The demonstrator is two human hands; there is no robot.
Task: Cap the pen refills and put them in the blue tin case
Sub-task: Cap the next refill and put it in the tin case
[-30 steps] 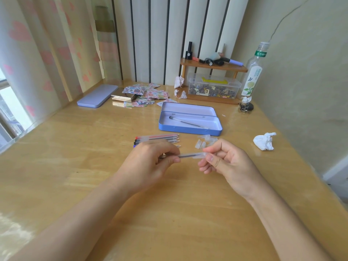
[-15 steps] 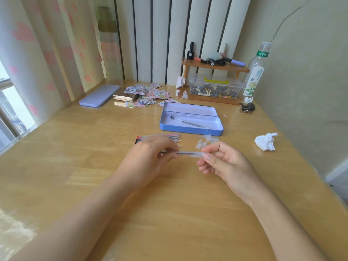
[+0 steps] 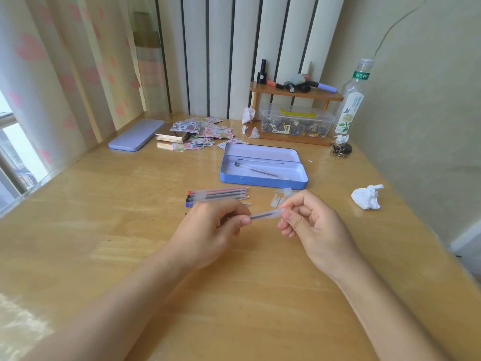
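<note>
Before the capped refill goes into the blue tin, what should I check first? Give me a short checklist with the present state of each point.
1. Refill held at both ends by left hand and right hand: ok.
2. Cap fully seated on the tip: cannot tell, the right fingers cover it.
3. Blue tin case open, its lid off: ok.
4. Room inside the case: ok, only one refill lies there.
5. Path from the hands to the case free: not ok, the loose caps and the uncapped refills lie between.
</note>
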